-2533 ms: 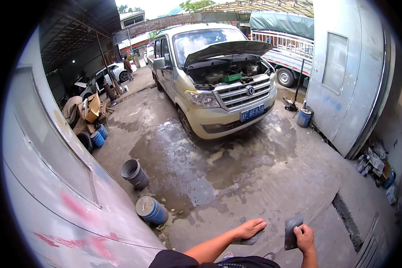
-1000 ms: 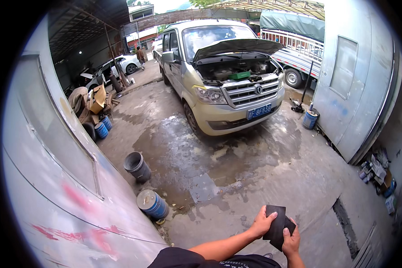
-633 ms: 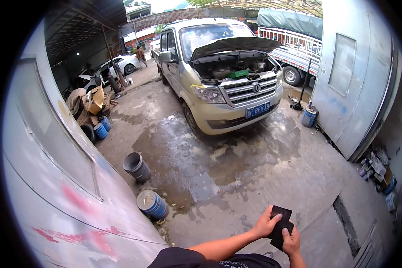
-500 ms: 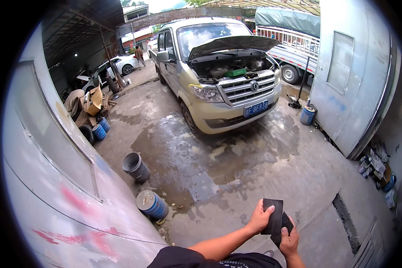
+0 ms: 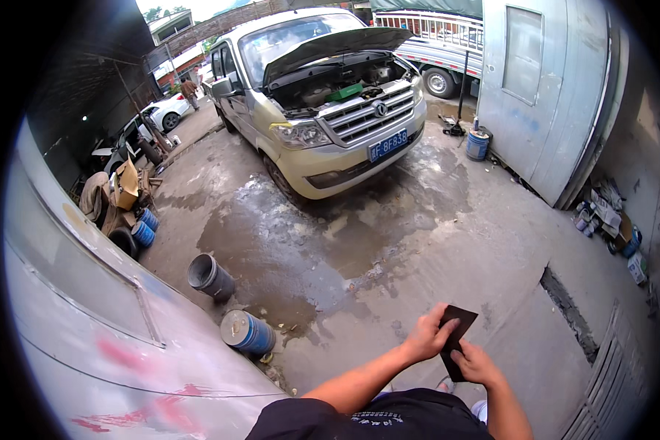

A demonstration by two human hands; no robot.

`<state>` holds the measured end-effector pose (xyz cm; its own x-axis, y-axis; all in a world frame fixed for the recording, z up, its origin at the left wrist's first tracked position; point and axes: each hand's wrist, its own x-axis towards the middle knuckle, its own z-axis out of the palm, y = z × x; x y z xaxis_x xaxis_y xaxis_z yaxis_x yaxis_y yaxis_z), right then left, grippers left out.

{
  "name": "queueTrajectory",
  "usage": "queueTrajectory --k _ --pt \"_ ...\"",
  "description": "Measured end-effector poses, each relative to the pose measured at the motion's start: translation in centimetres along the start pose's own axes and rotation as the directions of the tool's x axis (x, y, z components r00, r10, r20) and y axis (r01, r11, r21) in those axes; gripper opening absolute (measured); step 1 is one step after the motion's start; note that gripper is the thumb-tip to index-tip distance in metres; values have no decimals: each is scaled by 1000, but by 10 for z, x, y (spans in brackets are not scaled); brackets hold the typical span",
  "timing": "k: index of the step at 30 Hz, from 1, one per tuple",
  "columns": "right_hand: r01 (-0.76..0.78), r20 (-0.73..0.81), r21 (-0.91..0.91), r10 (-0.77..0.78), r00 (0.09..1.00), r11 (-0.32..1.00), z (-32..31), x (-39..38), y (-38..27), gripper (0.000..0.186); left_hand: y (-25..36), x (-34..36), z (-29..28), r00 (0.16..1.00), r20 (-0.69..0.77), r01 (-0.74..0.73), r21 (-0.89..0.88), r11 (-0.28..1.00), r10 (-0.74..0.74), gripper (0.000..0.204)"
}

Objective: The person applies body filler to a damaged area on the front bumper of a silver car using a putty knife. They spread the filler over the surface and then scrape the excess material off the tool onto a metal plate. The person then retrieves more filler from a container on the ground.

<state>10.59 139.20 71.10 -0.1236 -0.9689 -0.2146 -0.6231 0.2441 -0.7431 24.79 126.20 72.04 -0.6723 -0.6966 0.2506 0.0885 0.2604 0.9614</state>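
Both hands hold a thin, dark sheet that looks like sandpaper, low in front of my body. My left hand is closed on its upper part, thumb pressed on the face. Lower down, my right hand pinches the right edge, its thumb toward the sheet. The sheet is tilted and seems bent or folded around the middle. Fingers cover part of it, so whether it is one piece or two I cannot tell.
Ahead stands a pale van with its hood up. A dark bucket and a blue drum line the left panel. At right are a metal door, a blue pail and a floor slot.
The dark pieces, overlapping and spread before, now sit closer together and turned more edge-on. My hands have drawn nearer each other. The view has tilted downward and shifted right.
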Motion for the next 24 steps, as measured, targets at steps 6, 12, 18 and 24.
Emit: queueTrajectory --k 6,12,18,24 --pt "57 -178 770 127 976 636 -33 -11 19 39 -22 18 -26 916 -13 313 -604 733 -401 23" --pt "-46 90 734 -29 995 678 -19 -15 12 40 -5 10 2 881 256 459 -667 587 -398 25" --pt "-83 -59 733 185 981 675 -46 -24 40 40 -10 9 -2 954 107 292 -521 802 -279 23" --pt "6 -483 530 297 824 848 -70 -2 31 34 -18 4 8 973 150 199 -160 967 -176 17"
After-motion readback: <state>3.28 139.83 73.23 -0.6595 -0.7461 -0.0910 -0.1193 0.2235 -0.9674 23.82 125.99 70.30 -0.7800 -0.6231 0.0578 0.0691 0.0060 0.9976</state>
